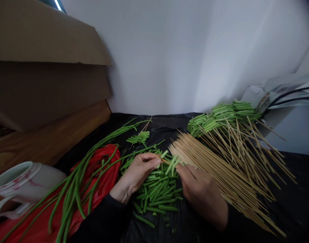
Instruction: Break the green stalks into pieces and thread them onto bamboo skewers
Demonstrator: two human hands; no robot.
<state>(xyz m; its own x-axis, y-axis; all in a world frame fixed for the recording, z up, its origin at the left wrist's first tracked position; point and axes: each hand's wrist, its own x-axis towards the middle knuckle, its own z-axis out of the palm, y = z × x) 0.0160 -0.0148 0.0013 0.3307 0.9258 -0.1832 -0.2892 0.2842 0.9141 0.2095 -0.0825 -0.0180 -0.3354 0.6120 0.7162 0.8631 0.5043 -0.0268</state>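
My right hand is closed around a bamboo skewer that carries a few cut green bean pieces side by side. At the skewer's far end, the thumb and fingers of my left hand pinch a short bean piece; whether the skewer passes through it I cannot tell. Below both hands spreads a heap of cut green beans. Just right of my right hand lies a thick row of bare bamboo skewers, their points toward the wall.
Filled bean skewers are stacked at back right; a small finished one lies behind the heap. Long uncut beans drape over a red plastic bag. A pale jug lies left, below a cardboard box. Black sheeting covers the surface.
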